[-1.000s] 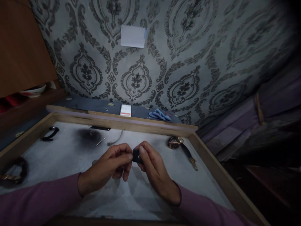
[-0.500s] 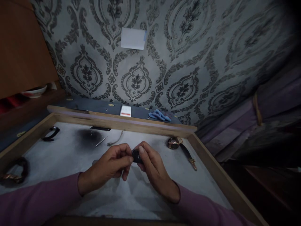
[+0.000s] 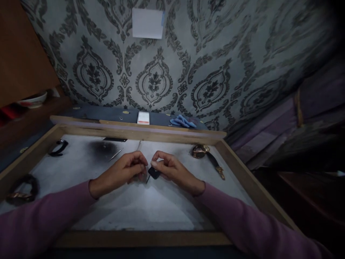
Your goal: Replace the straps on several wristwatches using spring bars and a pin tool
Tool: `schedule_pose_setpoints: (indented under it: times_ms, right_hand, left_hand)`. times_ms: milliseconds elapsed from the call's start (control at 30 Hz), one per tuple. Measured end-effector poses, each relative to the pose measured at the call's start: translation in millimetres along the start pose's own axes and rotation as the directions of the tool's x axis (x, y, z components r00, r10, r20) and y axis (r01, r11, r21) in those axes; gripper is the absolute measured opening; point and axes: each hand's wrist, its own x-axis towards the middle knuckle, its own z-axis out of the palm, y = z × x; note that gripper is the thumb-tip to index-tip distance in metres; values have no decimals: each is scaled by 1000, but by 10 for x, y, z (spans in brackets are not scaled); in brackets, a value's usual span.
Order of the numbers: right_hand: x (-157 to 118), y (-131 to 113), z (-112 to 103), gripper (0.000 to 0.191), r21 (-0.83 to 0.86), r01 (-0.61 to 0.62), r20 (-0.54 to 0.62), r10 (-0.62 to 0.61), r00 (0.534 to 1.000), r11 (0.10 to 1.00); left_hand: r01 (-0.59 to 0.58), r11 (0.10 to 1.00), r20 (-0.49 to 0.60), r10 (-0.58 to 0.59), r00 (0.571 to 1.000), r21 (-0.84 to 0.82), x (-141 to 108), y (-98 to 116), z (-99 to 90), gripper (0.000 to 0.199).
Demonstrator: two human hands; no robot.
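Near the middle of a shallow wooden-edged tray (image 3: 140, 238), my right hand (image 3: 175, 171) pinches a small black object (image 3: 154, 172) between thumb and fingers. A thin dark piece slants down at the object's left side. Just left of it is my left hand (image 3: 125, 169), its thumb and fingertips pressed together; whatever they hold, if anything, is too small to make out. The two hands are close, with a narrow gap between the fingertips. Behind my left hand lie a thin metal tool (image 3: 116, 154) and a pale strip (image 3: 139, 145), partly covered by the fingers.
Watches lie in the tray at the back right (image 3: 199, 151), back left (image 3: 58, 148) and front left (image 3: 23, 189). A flat black strip (image 3: 115, 139) is along the back edge. Behind the tray are a blue cloth (image 3: 183, 121) and a small white card (image 3: 143, 118).
The view has tilted down. My hands have drawn slightly apart, and the black object now hangs lower from my right fingertips, with a thin dark piece showing beside it.
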Motion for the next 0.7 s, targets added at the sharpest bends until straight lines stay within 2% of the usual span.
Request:
schedule_pose_setpoints:
  times_ms: [167, 333, 467, 700]
  right_hand:
    - [5, 8, 11, 37, -71, 118, -8, -119, 993, 990]
    - [-28, -22, 65, 34, -18, 79, 39, -79, 996, 997]
    - [-48, -27, 63, 41, 25, 88, 31, -88, 996, 996]
    - [-84, -124, -30, 49, -28, 112, 92, -109, 990, 993]
  left_hand:
    - [42, 998, 116, -37, 993, -45, -23, -35, 62, 26]
    - [55, 984, 128, -33, 991, -170, 21, -92, 78, 30]
    - [85, 970, 130, -56, 990, -229, 36, -85, 57, 28]
    - [54, 959, 126, -20, 992, -279, -4, -49, 54, 25]
